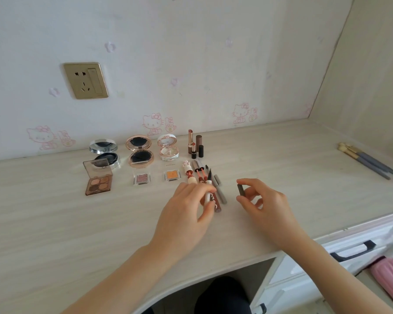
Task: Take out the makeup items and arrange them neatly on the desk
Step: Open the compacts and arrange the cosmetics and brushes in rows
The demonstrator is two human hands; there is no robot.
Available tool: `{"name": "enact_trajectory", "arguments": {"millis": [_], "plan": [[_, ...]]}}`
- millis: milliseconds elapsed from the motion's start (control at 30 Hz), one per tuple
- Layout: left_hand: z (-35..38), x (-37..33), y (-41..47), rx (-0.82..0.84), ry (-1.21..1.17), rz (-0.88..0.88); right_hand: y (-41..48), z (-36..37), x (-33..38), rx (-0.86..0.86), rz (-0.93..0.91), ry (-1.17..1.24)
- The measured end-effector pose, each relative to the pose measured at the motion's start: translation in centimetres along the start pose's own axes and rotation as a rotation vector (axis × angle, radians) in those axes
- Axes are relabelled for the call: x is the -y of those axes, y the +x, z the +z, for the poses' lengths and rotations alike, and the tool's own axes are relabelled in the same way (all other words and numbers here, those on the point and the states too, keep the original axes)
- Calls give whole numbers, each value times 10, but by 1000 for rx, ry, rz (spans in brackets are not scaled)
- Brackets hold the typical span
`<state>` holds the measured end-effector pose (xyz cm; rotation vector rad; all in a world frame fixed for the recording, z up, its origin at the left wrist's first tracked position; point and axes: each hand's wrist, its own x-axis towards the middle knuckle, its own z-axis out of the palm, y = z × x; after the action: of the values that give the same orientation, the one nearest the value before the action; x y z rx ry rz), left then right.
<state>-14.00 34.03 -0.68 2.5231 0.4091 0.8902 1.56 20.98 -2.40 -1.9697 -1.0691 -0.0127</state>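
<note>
2 hands hovered over the pale desk (55, 223), each holding one part of the same item. The left hand (186, 207) had its fingers curled round a white-barrelled liner pen (208, 182), its dark tip bare and pointing away toward the wall. The right hand (266, 200) pinched the pen's dark cap (241, 189) between thumb and forefinger, near the pen but apart from it.

Most of the makeup was already laid out. 3 open compacts (140, 152) lined the back, with a brown palette (98, 177) and 2 small single shadows (141, 178) in front. A cluster of lipsticks (194, 146) stood upright just right of the compacts. Tubes and grey pencils (220, 191) lay side by side directly under the left hand. Brushes (368, 162) lay well apart at the far right.

The bare tip looked like the main hazard, since a dip of the wrist could streak the desk or a neighbouring tube. Setting the pen into that tight row risked nudging the tubes askew or rolling one away. A reach further back could topple the standing lipsticks. The small cap, held only by a pinch, might also slip.
</note>
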Motion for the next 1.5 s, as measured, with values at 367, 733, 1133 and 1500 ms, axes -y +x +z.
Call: {"name": "enact_trajectory", "arguments": {"millis": [367, 733, 1133, 1500], "plan": [[51, -28, 37, 50, 317, 90, 13, -23, -43, 22, -139, -292], [78, -21, 56, 168, 446, 139, 20, -17, -51, 21, -235, -363], [43, -15, 31, 283, 221, 207, 12, -21, -50, 67, -230, -371], [37, -4, 24, 324, 239, 265, 6, -20, -50, 51, -264, -377]]}}
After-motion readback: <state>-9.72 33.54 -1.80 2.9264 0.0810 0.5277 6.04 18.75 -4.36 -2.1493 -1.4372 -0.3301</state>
